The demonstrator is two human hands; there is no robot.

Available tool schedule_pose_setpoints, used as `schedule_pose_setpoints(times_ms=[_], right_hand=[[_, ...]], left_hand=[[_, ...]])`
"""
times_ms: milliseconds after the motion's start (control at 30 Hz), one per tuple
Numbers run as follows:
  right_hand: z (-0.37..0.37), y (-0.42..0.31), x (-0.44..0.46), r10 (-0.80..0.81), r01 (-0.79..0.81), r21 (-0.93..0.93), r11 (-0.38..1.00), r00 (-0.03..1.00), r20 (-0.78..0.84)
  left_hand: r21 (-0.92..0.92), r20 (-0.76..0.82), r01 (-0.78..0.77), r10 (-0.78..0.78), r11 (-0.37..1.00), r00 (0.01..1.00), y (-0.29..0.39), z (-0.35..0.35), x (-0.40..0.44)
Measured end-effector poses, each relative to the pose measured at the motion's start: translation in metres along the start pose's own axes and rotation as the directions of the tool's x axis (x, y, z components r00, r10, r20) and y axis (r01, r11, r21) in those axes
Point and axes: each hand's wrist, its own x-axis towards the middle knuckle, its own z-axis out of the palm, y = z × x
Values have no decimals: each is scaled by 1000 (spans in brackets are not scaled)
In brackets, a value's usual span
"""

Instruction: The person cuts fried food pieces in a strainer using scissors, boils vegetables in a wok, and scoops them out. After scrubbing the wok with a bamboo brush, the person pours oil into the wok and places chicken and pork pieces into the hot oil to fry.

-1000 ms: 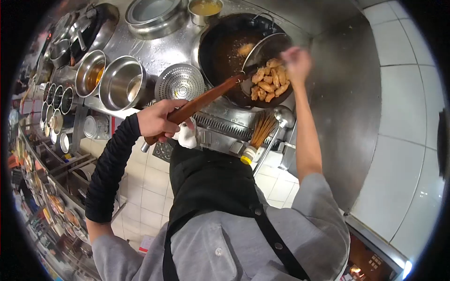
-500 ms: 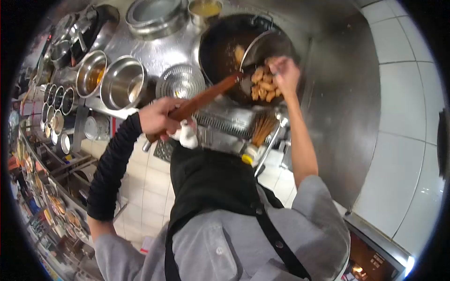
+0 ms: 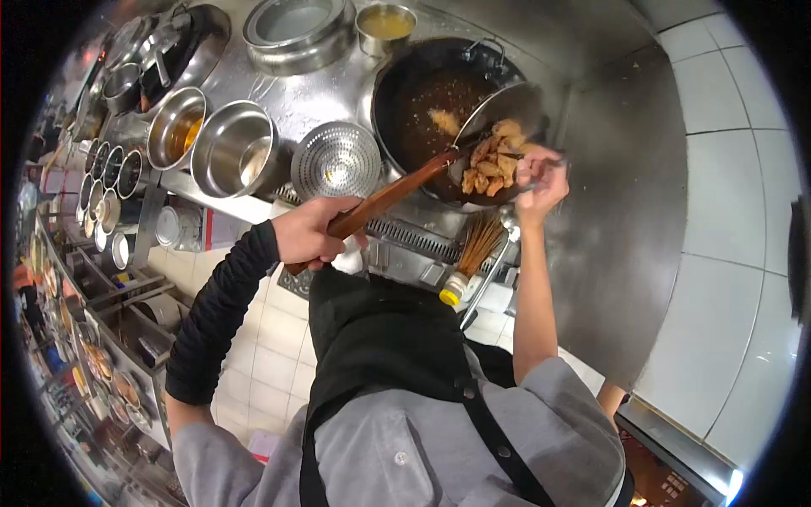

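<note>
My left hand (image 3: 314, 232), below a black sleeve, is wrapped round the wooden handle (image 3: 384, 203) of a large skimmer. The skimmer's round head (image 3: 477, 117) is over the right side of a dark wok (image 3: 397, 144) of brown oil. Several golden fried pieces (image 3: 490, 165) lie heaped in the skimmer, and a paler fried piece (image 3: 443, 122) floats in the oil. At the heap's right edge, my right hand (image 3: 542, 182) is closed round a thin dark utensil, blurred and partly hidden. A white cloth (image 3: 348, 257) shows under my left hand.
Left of the wok are a perforated steel bowl (image 3: 314, 160), a deep steel pot (image 3: 211, 156) and a bowl with orange liquid (image 3: 160, 139). A pot of yellow liquid (image 3: 384, 25) stands behind. In front are a bamboo brush (image 3: 480, 245) and a metal rod (image 3: 490, 283). Tiled wall (image 3: 726, 203) rises right.
My right hand has drawn back from over the fried pieces toward the wok's near right edge. More of the heap shows. The whole view has shifted slightly; my left hand keeps its hold.
</note>
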Motion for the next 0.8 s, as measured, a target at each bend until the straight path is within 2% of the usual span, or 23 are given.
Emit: schedule_pose_setpoints(times_ms=[33, 67, 100, 133, 167, 200, 300, 333, 400, 500, 600, 633, 733, 800], right_hand=[[-3, 24, -10, 105, -89, -143, 986, 988, 113], [-8, 46, -17, 219, -154, -293, 944, 954, 205], [-9, 32, -21, 210, -153, -296, 943, 962, 173], [-15, 15, -21, 88, -81, -237, 968, 996, 17], [-24, -1, -20, -25, 2, -175, 984, 991, -131], [-42, -22, -15, -38, 45, 43, 998, 985, -168], [-84, -78, -11, -151, 80, -201, 976, 917, -369], [-102, -81, -12, -199, 133, -202, 970, 914, -353], [-120, -100, -10, -258, 195, -215, 957, 909, -326], [-133, -135, -12, -240, 159, -259, 953, 916, -320], [-136, -164, -9, -319, 249, -250, 936, 899, -301], [-136, -173, -10, -316, 244, -253, 936, 899, -303], [-139, -188, -10, -352, 259, -315, 913, 891, -287], [-143, -191, -15, -298, 204, -314, 927, 909, -290]], left_hand=[[56, -4, 31, -31, 998, 1000, 12, 7, -4], [134, -24, -77, 81, 988, 996, 1, 15, 2], [216, -40, -181, 194, 959, 980, -17, 25, 10], [319, -69, -290, 327, 902, 942, -22, 22, 14], [425, -77, -244, 303, 872, 950, -12, 30, 11], [471, -108, -226, 310, 853, 945, -8, 46, 11], [584, -215, -156, 338, 797, 916, -21, 94, 33], [638, -257, -110, 345, 762, 903, -28, 109, 37], [655, -319, -31, 313, 755, 895, -29, 123, 41], [679, -370, 38, 296, 733, 881, -33, 130, 41], [771, -349, 85, 307, 631, 885, -34, 126, 35], [771, -380, 51, 395, 635, 836, -39, 124, 33], [730, -411, -6, 446, 684, 795, -36, 110, 17], [685, -451, -48, 475, 727, 755, -33, 100, 9]])
